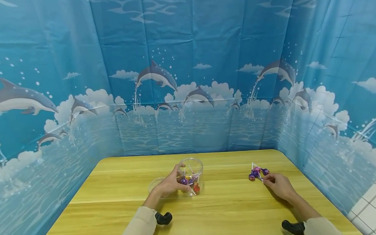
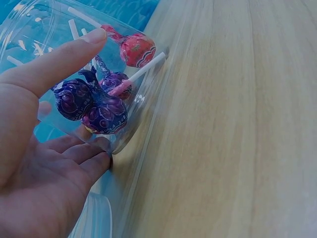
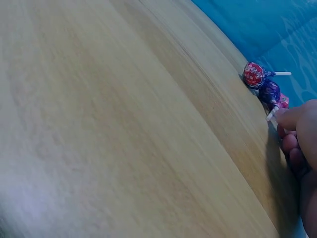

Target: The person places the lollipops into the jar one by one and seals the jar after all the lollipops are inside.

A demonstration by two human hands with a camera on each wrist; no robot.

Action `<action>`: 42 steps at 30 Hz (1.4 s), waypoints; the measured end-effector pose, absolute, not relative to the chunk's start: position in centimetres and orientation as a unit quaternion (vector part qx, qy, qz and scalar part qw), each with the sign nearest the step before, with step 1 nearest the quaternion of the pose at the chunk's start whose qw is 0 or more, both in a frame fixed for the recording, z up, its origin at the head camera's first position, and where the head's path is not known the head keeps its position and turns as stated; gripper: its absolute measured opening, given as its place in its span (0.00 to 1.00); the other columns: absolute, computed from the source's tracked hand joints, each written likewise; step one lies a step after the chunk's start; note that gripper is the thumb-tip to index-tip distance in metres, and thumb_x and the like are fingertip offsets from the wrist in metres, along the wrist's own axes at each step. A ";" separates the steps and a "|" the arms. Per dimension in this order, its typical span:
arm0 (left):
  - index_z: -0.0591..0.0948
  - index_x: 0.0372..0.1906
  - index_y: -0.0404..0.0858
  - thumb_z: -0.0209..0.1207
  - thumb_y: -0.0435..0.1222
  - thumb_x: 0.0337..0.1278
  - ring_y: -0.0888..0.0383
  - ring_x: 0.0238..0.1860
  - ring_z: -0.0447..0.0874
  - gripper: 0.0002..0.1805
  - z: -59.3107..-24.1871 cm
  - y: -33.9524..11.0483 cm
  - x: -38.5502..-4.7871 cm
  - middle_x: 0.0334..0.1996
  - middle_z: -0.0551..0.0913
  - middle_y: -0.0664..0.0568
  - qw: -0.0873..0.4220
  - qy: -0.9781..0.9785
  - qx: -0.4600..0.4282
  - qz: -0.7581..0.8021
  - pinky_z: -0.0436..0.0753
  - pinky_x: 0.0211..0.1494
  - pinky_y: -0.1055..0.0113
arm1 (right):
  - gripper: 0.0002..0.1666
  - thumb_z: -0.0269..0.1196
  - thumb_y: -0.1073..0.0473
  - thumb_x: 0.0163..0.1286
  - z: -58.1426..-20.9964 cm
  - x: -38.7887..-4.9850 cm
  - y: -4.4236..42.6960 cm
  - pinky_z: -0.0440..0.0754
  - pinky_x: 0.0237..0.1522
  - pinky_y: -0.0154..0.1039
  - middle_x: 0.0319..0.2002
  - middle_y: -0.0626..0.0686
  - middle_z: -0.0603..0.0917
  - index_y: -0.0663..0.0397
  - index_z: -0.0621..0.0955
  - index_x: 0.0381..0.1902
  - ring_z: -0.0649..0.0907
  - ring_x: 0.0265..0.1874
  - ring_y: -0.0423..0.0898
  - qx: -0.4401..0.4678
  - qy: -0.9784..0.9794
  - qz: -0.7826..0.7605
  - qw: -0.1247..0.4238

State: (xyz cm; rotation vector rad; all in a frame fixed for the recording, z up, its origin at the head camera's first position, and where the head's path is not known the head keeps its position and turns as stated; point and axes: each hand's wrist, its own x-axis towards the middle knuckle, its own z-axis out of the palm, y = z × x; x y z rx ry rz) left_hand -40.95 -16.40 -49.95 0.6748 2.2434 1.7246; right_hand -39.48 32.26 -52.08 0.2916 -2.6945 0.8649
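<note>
A clear round jar stands open on the table, holding several wrapped lollipops, among them a red one and purple ones. My left hand curls round the jar's left side, thumb across its near wall. Over at the right, my right hand pinches a white lollipop stick between thumb and fingers. That stick belongs to a small group of lollipops on the table, with purple, pink and red wrappers; which head it joins is hard to tell.
A clear round lid lies on the yellow wooden table, just left of the jar and partly behind my left hand. A blue curtain with dolphins hangs behind the table and along its sides.
</note>
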 end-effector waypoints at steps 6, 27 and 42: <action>0.54 0.79 0.45 0.76 0.30 0.55 0.43 0.59 0.79 0.53 -50.0 -16.3 -40.9 0.61 0.69 0.37 0.116 0.762 0.230 0.594 0.80 0.56 0.51 | 0.10 0.61 0.64 0.78 -52.4 -39.6 32.7 0.77 0.51 0.63 0.43 0.61 0.87 0.65 0.86 0.44 0.83 0.47 0.64 0.098 -0.930 0.317 0.160; 0.53 0.79 0.43 0.75 0.30 0.55 0.44 0.58 0.80 0.54 -50.0 -16.4 -41.1 0.60 0.70 0.38 0.121 0.760 0.232 0.595 0.79 0.57 0.51 | 0.13 0.55 0.61 0.83 -48.2 -40.4 29.7 0.74 0.32 0.40 0.36 0.57 0.83 0.67 0.82 0.49 0.76 0.32 0.47 0.139 -0.909 0.351 0.175; 0.53 0.80 0.42 0.76 0.31 0.55 0.45 0.58 0.79 0.54 -49.9 -16.4 -40.9 0.60 0.69 0.38 0.117 0.767 0.230 0.588 0.78 0.59 0.50 | 0.09 0.55 0.62 0.83 -44.3 -41.4 23.2 0.74 0.33 0.40 0.37 0.51 0.81 0.59 0.82 0.46 0.76 0.32 0.49 0.210 -0.885 0.392 0.139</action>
